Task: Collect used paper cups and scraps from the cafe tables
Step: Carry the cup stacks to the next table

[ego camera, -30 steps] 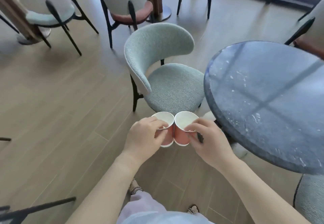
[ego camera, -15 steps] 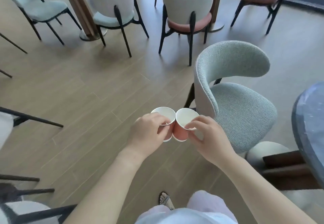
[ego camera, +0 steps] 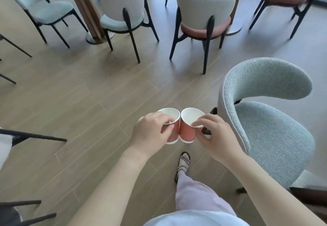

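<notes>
Two orange paper cups with white insides are held side by side in front of me, touching each other. My left hand (ego camera: 152, 133) grips the left paper cup (ego camera: 172, 119) by its rim and side. My right hand (ego camera: 217, 137) pinches the rim of the right paper cup (ego camera: 188, 130). Both cups look empty and stand roughly upright above the wooden floor. No scraps are visible.
A pale green upholstered chair (ego camera: 269, 119) stands close on my right. Ahead are a white chair with a pink seat (ego camera: 205, 18), a light chair (ego camera: 123, 10) and a table pedestal (ego camera: 88, 13). Black chair legs (ego camera: 35, 137) reach in from the left. My sandalled foot (ego camera: 184, 164) is below the cups.
My view has swung left, away from the dark round table, which is out of sight now. The green chair has shifted to the right. Both hands keep the same hold on the cups.
</notes>
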`<state>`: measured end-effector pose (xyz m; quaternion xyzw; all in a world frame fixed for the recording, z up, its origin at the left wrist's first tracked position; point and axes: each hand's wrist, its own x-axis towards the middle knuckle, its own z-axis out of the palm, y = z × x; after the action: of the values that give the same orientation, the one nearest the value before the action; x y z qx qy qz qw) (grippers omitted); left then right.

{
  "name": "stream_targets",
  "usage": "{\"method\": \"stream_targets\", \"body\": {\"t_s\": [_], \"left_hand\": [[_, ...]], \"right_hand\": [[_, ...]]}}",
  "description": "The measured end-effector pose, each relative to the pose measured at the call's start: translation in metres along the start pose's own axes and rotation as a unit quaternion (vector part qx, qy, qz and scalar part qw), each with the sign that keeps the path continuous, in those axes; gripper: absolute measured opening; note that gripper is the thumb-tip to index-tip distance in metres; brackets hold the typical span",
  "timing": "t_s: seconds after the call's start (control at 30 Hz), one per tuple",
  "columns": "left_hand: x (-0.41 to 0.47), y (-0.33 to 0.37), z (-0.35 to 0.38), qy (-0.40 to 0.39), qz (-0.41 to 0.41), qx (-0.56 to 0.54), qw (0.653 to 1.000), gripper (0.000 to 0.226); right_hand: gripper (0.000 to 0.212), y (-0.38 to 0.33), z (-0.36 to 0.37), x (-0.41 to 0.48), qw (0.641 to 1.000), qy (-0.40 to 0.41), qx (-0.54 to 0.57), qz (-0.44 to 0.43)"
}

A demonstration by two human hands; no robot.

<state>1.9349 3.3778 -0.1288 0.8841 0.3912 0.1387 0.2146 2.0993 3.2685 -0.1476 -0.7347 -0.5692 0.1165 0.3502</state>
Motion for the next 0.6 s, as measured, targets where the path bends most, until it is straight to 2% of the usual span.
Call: {"method": "stream_targets", "body": {"t_s": [0.3,0.6], "left_hand": [[0.206,-0.001,-0.004,-0.019,0.043,0.005,0.999,0.011],[0.343,-0.006,-0.002,0.002,0.074,0.002,0.997,0.009]], "right_hand": [[0.017,0.065,-0.025,0.171,0.998,0.050,-0.006,0.035],[0.018,0.110,-0.030,0.288,0.996,0.078,-0.014,0.050]]}}
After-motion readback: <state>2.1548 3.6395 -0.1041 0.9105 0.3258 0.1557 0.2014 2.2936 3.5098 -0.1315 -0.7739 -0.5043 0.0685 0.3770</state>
